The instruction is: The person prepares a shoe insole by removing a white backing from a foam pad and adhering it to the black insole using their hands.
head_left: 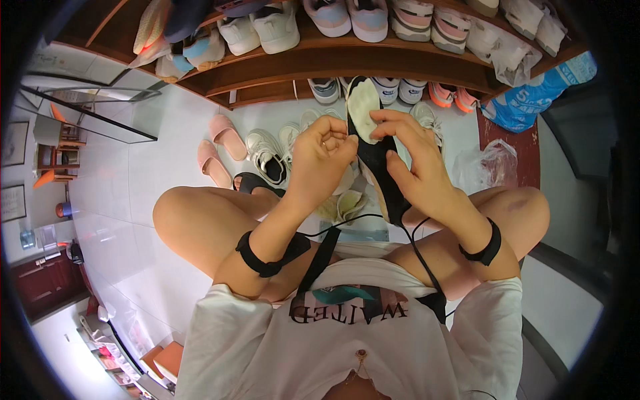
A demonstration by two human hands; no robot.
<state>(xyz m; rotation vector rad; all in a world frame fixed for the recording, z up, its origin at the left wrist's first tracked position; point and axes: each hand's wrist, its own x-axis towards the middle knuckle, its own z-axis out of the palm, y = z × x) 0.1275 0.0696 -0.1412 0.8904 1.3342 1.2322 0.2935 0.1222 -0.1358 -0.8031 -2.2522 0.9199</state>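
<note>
A slim black shoe (385, 175) points away from me above my crossed legs. On its far end lies a pale cream insole pad (362, 112). My right hand (415, 160) grips the shoe from the right, its fingertips on the pad's edge and its thumb lower on the black part. At the shoe's left side, my left hand (325, 155) is curled, thumb and fingers pinched together near the pad's lower edge. Whatever lies in that pinch is hidden. Beneath my hands, a pair of pale yellowish pads (342, 207) rests on the floor.
A wooden shoe rack (347, 65) full of shoes stands ahead. Pink slippers (229, 137), white sneakers (265, 155) and a black sandal (255, 183) lie to the left. At right are a clear plastic bag (490, 163) and a blue bag (533, 100). A black cord (419, 250) crosses my lap.
</note>
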